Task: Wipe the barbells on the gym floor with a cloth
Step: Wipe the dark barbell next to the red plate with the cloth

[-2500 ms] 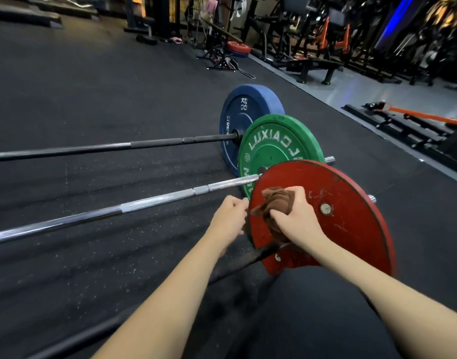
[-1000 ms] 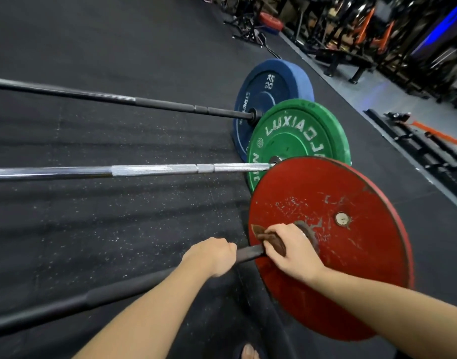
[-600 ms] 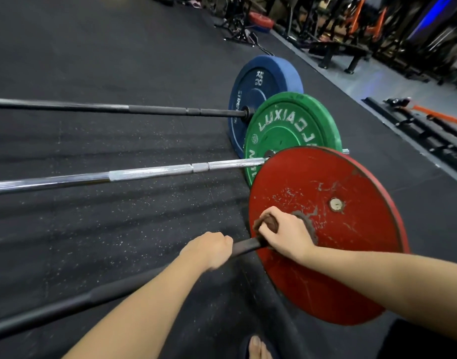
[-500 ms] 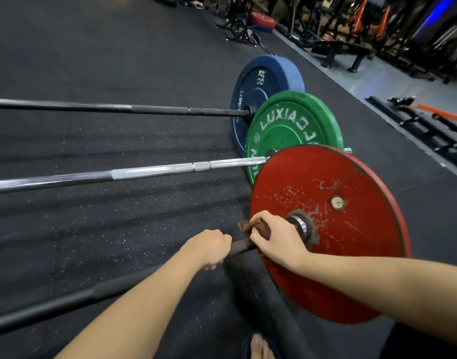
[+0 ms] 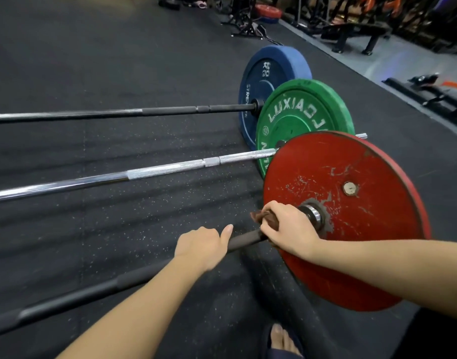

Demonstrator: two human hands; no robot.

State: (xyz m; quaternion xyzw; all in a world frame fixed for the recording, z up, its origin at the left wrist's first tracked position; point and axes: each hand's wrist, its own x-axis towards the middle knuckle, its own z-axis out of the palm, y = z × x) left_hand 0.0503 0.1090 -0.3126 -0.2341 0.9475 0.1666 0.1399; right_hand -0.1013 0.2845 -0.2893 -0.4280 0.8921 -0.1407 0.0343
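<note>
Three barbells lie side by side on the black rubber floor. The nearest has a dark bar (image 5: 74, 297) and a scuffed red plate (image 5: 351, 229). My right hand (image 5: 290, 229) presses a brown cloth (image 5: 264, 220) around that bar, just inside the metal collar (image 5: 312, 216). My left hand (image 5: 202, 246) grips the same bar a little further left. Behind lie a chrome bar (image 5: 118, 177) with a green plate (image 5: 299, 120), and a dark bar (image 5: 144, 111) with a blue plate (image 5: 268, 81).
My bare foot in a sandal (image 5: 283, 340) shows at the bottom, near the red plate. A bench (image 5: 356, 32), racks and other gym machines line the far right. A red plate (image 5: 268, 10) and a stand (image 5: 245, 24) sit at the back.
My right hand came down from the red plate's face with the cloth and closed it around the bar by the collar. My left hand took hold of the bar. The collar now shows.
</note>
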